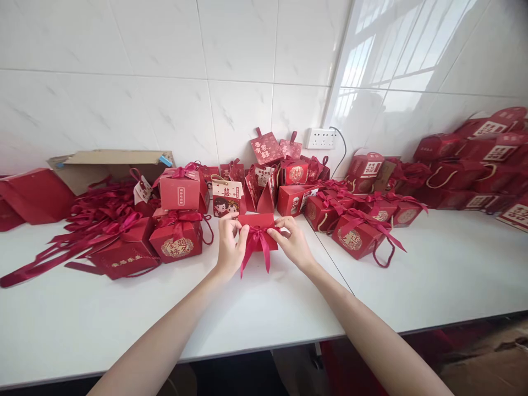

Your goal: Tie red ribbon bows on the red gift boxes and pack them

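A small red gift box (pixel 256 221) stands on the white table (pixel 264 308) straight in front of me. A dark red ribbon (pixel 256 247) is tied at its front, with its tails hanging down. My left hand (pixel 229 245) pinches the ribbon's left loop with closed fingers. On the other side my right hand (pixel 292 242) pinches the right loop, fingers closed too. Both hands rest against the box's front.
A heap of loose red ribbons (pixel 88 220) and a cardboard box (pixel 107 165) lie at the left. Several finished red boxes (pixel 357 234) crowd the back and right. More boxes are stacked at the far right (pixel 474 165). A wall socket (pixel 320 138) is behind.
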### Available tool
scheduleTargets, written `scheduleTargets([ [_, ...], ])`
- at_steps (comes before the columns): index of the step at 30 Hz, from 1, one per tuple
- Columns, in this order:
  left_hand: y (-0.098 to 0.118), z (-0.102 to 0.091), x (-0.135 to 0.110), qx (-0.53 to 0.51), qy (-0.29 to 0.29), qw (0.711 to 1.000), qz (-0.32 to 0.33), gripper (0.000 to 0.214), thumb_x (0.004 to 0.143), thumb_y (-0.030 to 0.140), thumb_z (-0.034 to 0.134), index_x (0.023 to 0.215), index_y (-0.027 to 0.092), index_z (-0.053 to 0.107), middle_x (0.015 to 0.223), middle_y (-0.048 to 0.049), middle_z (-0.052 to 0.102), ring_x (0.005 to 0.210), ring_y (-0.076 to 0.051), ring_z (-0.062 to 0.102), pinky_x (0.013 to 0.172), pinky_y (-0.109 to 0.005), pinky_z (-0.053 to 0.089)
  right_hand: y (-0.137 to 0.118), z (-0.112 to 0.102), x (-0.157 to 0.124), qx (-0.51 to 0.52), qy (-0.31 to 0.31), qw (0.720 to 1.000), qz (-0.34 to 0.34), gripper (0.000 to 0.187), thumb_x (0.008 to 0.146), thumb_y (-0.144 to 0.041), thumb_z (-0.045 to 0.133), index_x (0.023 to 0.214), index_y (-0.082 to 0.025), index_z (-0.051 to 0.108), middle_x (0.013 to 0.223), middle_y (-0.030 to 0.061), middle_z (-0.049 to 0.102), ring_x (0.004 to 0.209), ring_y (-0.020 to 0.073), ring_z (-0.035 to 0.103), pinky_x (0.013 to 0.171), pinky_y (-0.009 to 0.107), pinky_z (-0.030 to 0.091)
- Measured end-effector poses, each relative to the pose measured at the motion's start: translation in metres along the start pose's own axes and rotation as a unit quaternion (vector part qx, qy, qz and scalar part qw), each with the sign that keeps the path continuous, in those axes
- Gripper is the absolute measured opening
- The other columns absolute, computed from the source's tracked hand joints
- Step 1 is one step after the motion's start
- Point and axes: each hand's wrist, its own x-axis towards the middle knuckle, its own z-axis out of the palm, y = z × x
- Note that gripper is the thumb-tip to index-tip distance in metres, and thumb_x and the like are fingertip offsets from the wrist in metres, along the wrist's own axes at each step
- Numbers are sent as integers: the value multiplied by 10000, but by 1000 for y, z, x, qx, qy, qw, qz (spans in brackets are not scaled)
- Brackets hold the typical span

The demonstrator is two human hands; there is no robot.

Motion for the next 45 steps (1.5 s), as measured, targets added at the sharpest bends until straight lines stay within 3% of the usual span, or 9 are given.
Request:
scheduleTargets([
  [4,-2,-2,1,0,-3,1000,22,148,906,358,414,873,219,451,1080,-79,483,1108,-205,481,959,-407,409,2,1,0,8,6,1000,4,272,747,-467,620,704,-212,537,891,39,514,877,185,550,716,322,530],
  [8,-6,-13,8,5,-97,993,68,225,920,250,328,1006,231,535,1124,-83,450,1157,-211,446,998,-431,396,3,0,1,8,13,1000,10,267,741,-461,623,703,-211,539,896,43,510,889,190,547,716,321,527],
  [12,-8,-21,16,30,-139,984,112,201,848,176,443,1023,214,535,1127,-90,442,1148,-228,468,991,-440,420,3,0,2,7,11,1000,9,273,738,-464,623,690,-211,532,889,43,511,880,190,546,708,319,529],
  [19,-4,-17,16,44,-98,985,138,149,817,131,516,943,211,514,1103,-75,498,1106,-200,517,958,-393,455,4,1,1,3,4,1000,6,266,744,-461,620,705,-209,547,893,44,496,859,182,551,719,324,536],
  [28,-4,-8,13,-11,-39,999,24,69,834,177,515,852,210,457,1090,-74,548,1093,-189,548,870,-362,503,5,3,0,-10,11,1000,-18,243,731,-417,650,674,-215,527,856,29,501,813,170,554,702,325,557],
  [33,1,-5,16,-32,-51,998,-31,42,822,208,541,845,210,507,1053,-61,568,1078,-192,551,914,-375,473,1,6,-2,-25,15,999,-29,213,745,-379,641,672,-214,528,823,21,495,779,164,547,688,331,569],
  [36,5,-5,16,-36,-45,998,-7,119,824,182,536,936,222,531,1031,-51,583,1055,-184,558,943,-387,449,0,7,-4,-31,14,999,-39,216,744,-387,644,679,-217,527,811,18,495,773,168,548,680,342,577],
  [39,9,-4,15,-30,-29,999,24,81,821,153,532,860,218,560,1026,-46,583,1075,-188,548,964,-396,428,0,8,-5,-31,11,999,-41,232,742,-399,645,673,-217,519,805,15,491,766,166,550,679,344,582],
  [45,9,-4,13,-48,-24,998,22,96,828,167,525,740,204,519,1016,-43,588,1126,-198,533,964,-375,434,0,8,-4,-25,3,999,-32,248,751,-420,634,671,-215,518,820,15,496,760,157,551,680,337,588],
])
